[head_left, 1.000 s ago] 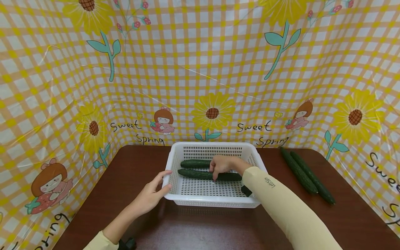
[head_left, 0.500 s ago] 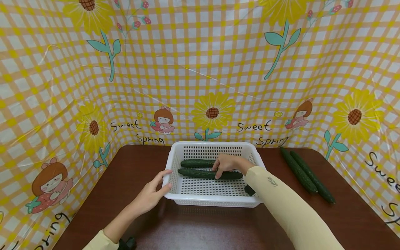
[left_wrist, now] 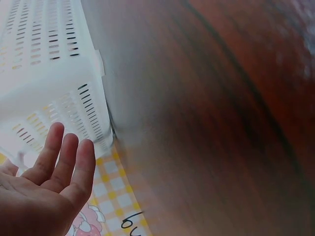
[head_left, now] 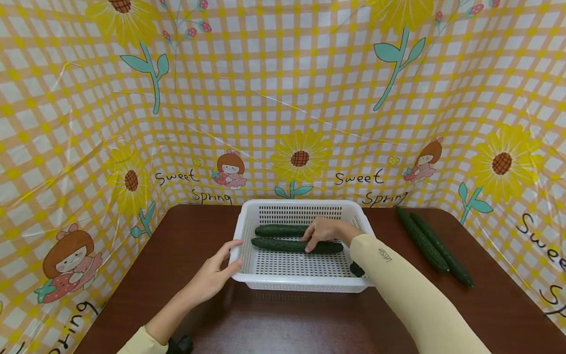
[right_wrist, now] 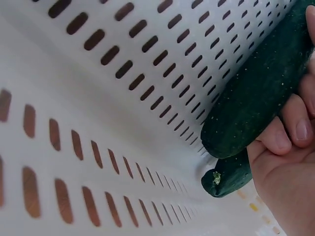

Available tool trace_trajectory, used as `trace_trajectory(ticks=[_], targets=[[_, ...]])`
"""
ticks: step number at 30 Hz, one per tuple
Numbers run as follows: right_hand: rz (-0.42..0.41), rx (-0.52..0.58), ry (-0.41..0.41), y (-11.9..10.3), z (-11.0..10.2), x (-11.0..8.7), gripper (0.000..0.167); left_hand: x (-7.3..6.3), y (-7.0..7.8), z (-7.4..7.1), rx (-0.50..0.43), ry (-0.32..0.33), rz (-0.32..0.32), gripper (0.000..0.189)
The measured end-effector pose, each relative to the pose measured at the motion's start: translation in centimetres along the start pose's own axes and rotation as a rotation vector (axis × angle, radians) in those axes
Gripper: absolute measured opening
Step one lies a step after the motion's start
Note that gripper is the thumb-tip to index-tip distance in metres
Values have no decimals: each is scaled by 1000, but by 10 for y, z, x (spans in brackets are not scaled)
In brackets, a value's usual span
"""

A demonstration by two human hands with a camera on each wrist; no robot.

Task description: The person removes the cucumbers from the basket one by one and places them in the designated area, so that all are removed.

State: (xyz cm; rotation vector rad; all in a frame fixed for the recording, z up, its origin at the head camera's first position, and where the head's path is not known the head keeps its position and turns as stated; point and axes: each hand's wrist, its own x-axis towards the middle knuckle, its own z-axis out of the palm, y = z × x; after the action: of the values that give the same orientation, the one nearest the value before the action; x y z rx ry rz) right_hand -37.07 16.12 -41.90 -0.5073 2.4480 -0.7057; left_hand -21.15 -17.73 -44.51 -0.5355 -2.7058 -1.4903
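Note:
A white perforated plastic basket [head_left: 305,280] stands on the table with two dark green cucumbers lying crosswise inside. My right hand [head_left: 325,230] reaches into it and holds the front cucumber [head_left: 276,245] near its middle, thumb on the near side. The right wrist view shows curled fingers [right_wrist: 300,123] against that cucumber [right_wrist: 256,98]. Behind it lies the back cucumber [head_left: 278,230], its right part hidden by my hand. My left hand [head_left: 212,275] touches the basket's left rim; in the left wrist view its fingers [left_wrist: 83,164] are nearly straight beside the basket wall [left_wrist: 54,78].
Two more cucumbers [head_left: 422,238] lie side by side on the brown table [head_left: 199,226], right of the basket. A checked, flower-printed cloth [head_left: 300,98] hangs around the back and sides of the table.
My right hand has shifted slightly to the right along the front cucumber, and its thumb and fingers show more spread. My left hand has stayed at the basket's rim.

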Motion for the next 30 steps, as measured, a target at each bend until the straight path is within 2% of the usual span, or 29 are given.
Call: trace_trajectory(ticks=[10, 18, 30], targets=[[-29, 58, 5, -1, 3, 0, 38, 0, 2, -2, 6, 2, -6, 52], [-40, 53, 20, 2, 5, 3, 22, 0, 2, -2, 19, -5, -11, 51], [-65, 145, 16, 7, 4, 1, 17, 0, 1, -1, 24, -6, -7, 50]])
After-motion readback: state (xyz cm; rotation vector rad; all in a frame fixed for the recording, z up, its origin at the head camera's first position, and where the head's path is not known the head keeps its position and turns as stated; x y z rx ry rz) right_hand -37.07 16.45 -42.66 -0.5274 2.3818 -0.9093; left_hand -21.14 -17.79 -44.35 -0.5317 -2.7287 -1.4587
